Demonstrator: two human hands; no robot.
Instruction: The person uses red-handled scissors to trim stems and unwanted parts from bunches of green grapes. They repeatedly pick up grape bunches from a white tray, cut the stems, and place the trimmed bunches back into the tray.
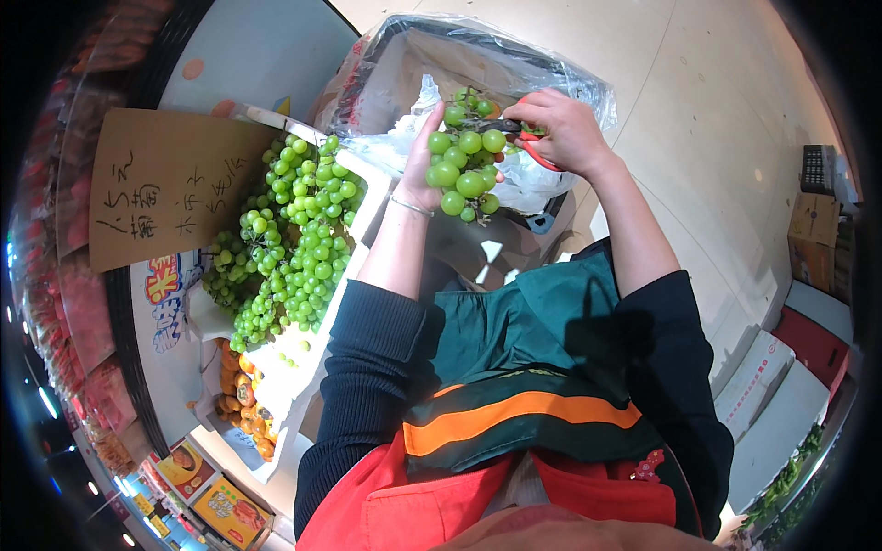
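A person, seen from above, holds a bunch of green grapes at the upper centre of the frame. The left hand is part-curled behind the bunch, with fingertips just showing at its right edge; most of the fingers are hidden by fruit. It seems to cradle the weight from behind, leaving the stems facing the other hand. The right hand is closed around red-handled scissors, their dark blades reaching left into the stems near the top of the bunch; whether the blades are apart cannot be told.

Behind the bunch, at the top centre, is a dark crate lined with clear plastic, probably near enough to catch anything falling. Left of centre, a white display bin carries a heap of green grapes, with orange persimmons beyond them at lower left. A handwritten cardboard sign leans at the heap's left, likely set there for shoppers to read.
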